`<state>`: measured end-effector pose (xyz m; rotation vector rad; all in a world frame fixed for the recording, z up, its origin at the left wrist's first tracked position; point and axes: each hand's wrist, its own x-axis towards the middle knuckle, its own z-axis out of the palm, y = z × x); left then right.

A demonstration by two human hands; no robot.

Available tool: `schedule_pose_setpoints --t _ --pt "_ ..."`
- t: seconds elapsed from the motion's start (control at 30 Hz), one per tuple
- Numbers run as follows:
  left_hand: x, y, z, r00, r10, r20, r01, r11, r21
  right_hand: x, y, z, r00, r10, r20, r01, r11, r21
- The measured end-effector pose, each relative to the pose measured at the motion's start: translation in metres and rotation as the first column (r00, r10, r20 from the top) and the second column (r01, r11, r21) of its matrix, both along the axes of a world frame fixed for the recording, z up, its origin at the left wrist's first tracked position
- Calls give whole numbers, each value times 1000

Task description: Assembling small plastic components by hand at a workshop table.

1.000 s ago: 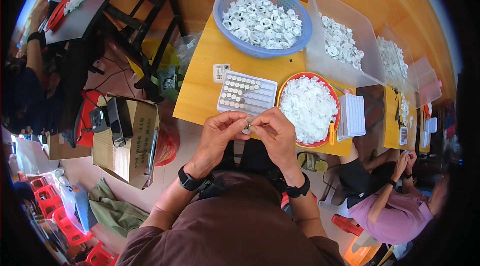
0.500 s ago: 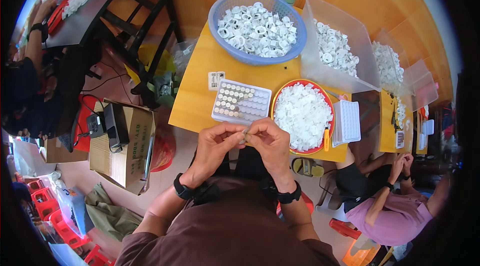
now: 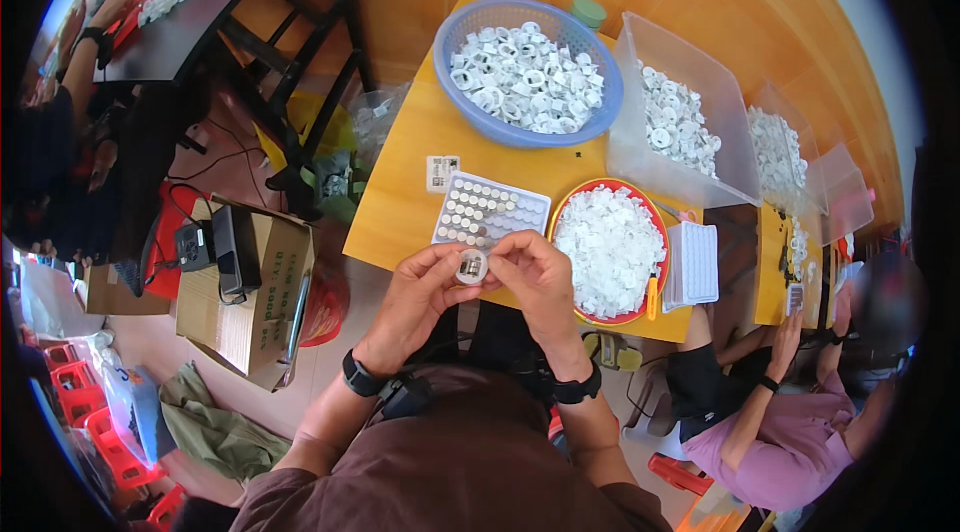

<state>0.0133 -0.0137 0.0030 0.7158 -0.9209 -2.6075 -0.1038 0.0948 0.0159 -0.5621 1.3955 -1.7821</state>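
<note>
Both my hands meet in front of me at the table's near edge. My left hand pinches a small round white plastic part that has a dark and metallic middle. The fingertips of my right hand close on the part's other side. Just beyond my fingers lies a white tray with rows of round pits, some filled with small pale cylinders. To the right of my right hand is a red-rimmed round basket heaped with small white pieces. An orange-handled cutter rests on its rim.
A blue basket and a clear bin, both full of white parts, stand at the back. Stacked white trays lie right. A carton sits on the floor left. A co-worker in pink works at the right.
My hands have turned the held part, so its round white face now shows between my fingers. The co-worker at the right has reached forward with the hands spread apart.
</note>
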Motion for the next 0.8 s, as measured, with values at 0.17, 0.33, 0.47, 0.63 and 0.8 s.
schedule_pose_setpoints --t 0.17,0.33,0.47,0.63,0.8 --pt "-5 -1 -1 999 -9 -50 12 998 64 6 2 6 996 -67 -59 67 998 1" --pt "-4 8 2 998 -53 42 60 979 -197 10 2 -3 993 -89 -82 91 996 21" --pt "-4 6 3 997 -68 29 72 973 -218 19 2 -9 986 -142 -90 142 990 -3" --pt "-8 13 0 995 -101 4 101 986 -129 10 24 -14 926 -314 -211 333 941 60" --pt "-5 2 -3 999 -52 4 52 990 -131 -49 85 -47 538 -382 -751 694 706 138"
